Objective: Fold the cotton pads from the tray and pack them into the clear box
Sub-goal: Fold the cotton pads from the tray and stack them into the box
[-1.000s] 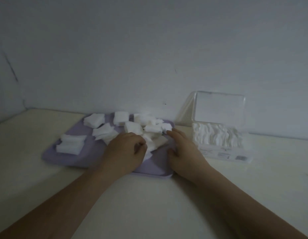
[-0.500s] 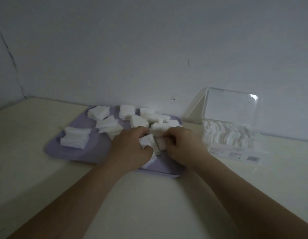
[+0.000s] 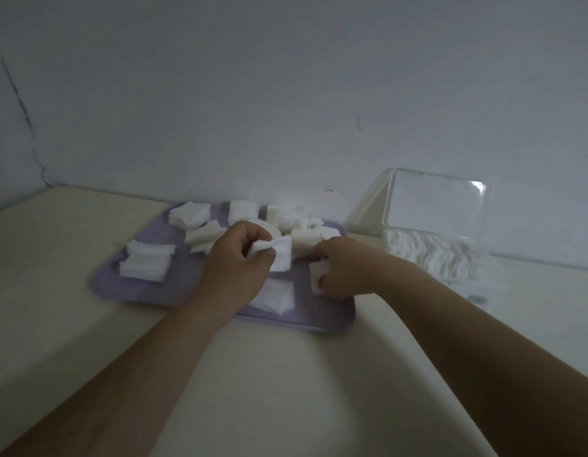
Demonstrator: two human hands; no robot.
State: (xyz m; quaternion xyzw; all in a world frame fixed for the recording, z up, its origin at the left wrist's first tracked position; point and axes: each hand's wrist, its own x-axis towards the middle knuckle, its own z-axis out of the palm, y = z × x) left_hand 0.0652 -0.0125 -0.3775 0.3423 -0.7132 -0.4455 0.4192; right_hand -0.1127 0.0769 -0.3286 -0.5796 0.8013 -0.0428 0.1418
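Left hand point(image 3: 234, 262) pinches a pad point(image 3: 279, 257) above the tray point(image 3: 147, 291) — right hand point(image 3: 347, 270) grips another pad point(image 3: 319, 275) just beside it; box point(image 3: 434, 255) beyond, lid up.

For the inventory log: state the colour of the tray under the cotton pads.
Pale lilac tray, plain with no pattern; the head view shows it best.

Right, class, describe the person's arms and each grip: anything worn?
The left forearm and right forearm are bare, no sleeve in view. The left grip and right grip are bare hands: no glove, ring, watch or bracelet visible, though the picture is dim.
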